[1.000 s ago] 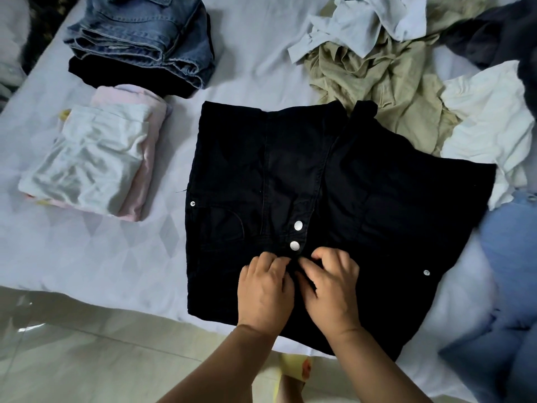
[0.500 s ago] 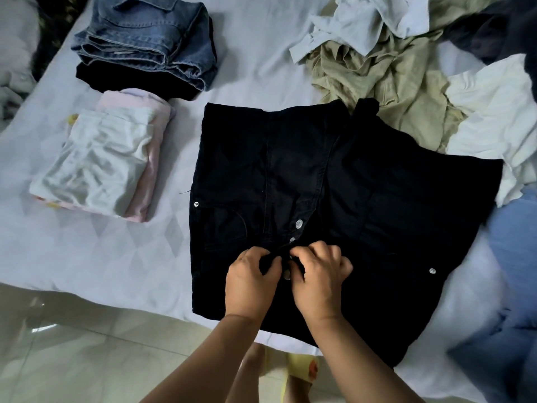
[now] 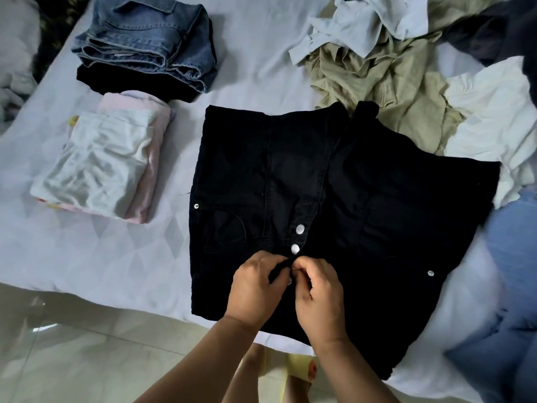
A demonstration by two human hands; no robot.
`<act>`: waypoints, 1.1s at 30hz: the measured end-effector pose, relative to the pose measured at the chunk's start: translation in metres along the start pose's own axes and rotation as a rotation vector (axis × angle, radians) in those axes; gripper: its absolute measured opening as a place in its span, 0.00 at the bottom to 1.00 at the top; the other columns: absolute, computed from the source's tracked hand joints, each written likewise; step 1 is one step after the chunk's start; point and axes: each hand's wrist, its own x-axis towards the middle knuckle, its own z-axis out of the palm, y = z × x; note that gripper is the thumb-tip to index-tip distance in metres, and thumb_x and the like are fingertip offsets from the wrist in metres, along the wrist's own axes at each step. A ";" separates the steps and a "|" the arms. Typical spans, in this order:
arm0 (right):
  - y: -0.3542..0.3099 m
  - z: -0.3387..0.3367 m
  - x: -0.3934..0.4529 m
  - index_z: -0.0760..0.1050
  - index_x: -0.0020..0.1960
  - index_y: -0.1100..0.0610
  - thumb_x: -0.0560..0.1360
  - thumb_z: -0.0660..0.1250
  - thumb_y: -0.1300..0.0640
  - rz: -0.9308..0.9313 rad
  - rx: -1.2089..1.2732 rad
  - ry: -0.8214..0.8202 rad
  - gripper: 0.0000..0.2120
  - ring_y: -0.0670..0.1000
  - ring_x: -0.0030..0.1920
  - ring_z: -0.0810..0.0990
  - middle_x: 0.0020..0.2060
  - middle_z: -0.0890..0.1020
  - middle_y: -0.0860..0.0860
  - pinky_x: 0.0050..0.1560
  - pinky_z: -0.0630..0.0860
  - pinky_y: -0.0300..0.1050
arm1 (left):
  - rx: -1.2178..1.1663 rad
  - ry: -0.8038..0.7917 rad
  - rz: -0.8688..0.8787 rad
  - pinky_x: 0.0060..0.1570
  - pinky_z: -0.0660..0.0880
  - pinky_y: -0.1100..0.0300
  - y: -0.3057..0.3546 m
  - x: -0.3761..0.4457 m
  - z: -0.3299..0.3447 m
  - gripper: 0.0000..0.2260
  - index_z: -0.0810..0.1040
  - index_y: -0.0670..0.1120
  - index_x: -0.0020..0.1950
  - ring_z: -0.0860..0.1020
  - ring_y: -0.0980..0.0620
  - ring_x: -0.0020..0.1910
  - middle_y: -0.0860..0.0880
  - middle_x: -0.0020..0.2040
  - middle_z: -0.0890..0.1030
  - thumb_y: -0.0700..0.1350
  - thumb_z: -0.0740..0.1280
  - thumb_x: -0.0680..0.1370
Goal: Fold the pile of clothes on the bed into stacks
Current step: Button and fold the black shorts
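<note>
While 2 hands (image 3: 287, 289) pinch black shorts (image 3: 334, 199).

Fingertips: the fingers (image 3: 280, 261) of the left hand (image 3: 255, 289) and right hand (image 3: 318, 292) curl under at the button placket of the black garment (image 3: 363, 228); tips hidden by knuckles and cloth.
Lowest button (image 3: 289, 281): half covered between the two hands.
Black folded item (image 3: 136, 82): under the folded jeans (image 3: 145, 39); only its edge shows, type cannot be told.
Yellow-patterned item (image 3: 72, 120): bottom of the pale stack, only a corner visible.
Blue garment (image 3: 511, 286): blurred, cut by the right edge.
Dark garment (image 3: 494, 33): cut by the top right corner.
Forearms: cut by the bottom edge.
Feet (image 3: 299, 370): largely hidden behind the forearms.
</note>
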 end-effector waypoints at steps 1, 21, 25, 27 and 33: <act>0.000 0.000 0.000 0.75 0.44 0.54 0.72 0.58 0.58 0.004 0.017 0.005 0.07 0.50 0.39 0.77 0.37 0.77 0.46 0.42 0.71 0.37 | 0.015 0.017 0.000 0.37 0.73 0.69 0.000 0.001 0.001 0.07 0.83 0.45 0.45 0.80 0.57 0.37 0.52 0.39 0.82 0.46 0.69 0.71; 0.009 -0.004 0.004 0.68 0.47 0.52 0.71 0.58 0.61 -0.003 -0.080 -0.084 0.07 0.55 0.35 0.78 0.36 0.78 0.53 0.39 0.68 0.37 | 0.034 -0.170 0.114 0.39 0.76 0.60 -0.006 0.017 0.003 0.07 0.82 0.44 0.40 0.78 0.53 0.37 0.49 0.38 0.80 0.45 0.67 0.68; 0.008 -0.004 0.005 0.62 0.50 0.48 0.70 0.58 0.50 0.016 0.003 -0.143 0.10 0.47 0.42 0.72 0.43 0.74 0.48 0.43 0.65 0.30 | 0.103 -0.158 0.153 0.35 0.75 0.59 -0.005 0.019 0.006 0.05 0.80 0.43 0.40 0.76 0.52 0.36 0.51 0.37 0.77 0.43 0.67 0.69; 0.007 -0.003 0.007 0.61 0.52 0.48 0.70 0.61 0.55 0.019 0.008 -0.130 0.13 0.46 0.44 0.72 0.44 0.73 0.48 0.44 0.65 0.29 | 0.067 -0.172 0.157 0.37 0.70 0.69 -0.006 0.021 0.004 0.01 0.80 0.44 0.40 0.73 0.60 0.36 0.58 0.36 0.73 0.41 0.70 0.70; 0.007 -0.001 0.009 0.62 0.55 0.50 0.67 0.67 0.72 0.019 -0.020 -0.092 0.26 0.47 0.46 0.72 0.46 0.72 0.49 0.49 0.63 0.21 | -0.037 -0.302 0.078 0.40 0.69 0.70 -0.005 0.031 -0.005 0.02 0.80 0.44 0.40 0.74 0.59 0.38 0.56 0.38 0.74 0.39 0.71 0.72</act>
